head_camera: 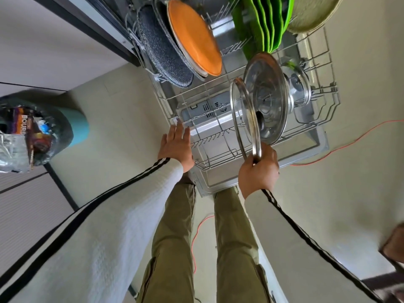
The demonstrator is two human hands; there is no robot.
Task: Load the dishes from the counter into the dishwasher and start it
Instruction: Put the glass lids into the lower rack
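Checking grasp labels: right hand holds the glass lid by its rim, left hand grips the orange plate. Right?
No. Head view: the left hand is open beside the rack, away from the orange plate. The right hand does hold the glass lid by its rim.

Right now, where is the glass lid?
In the head view, right of centre: the right hand grips the glass lid by its rim, on edge over the dishwasher rack, just left of the steel lid.

I am making out just one text: white letters "BOUR", the rest cut off, on a purple-and-orange crumpled wrapper (23, 125) lying in the black-lined teal bin (77, 130).
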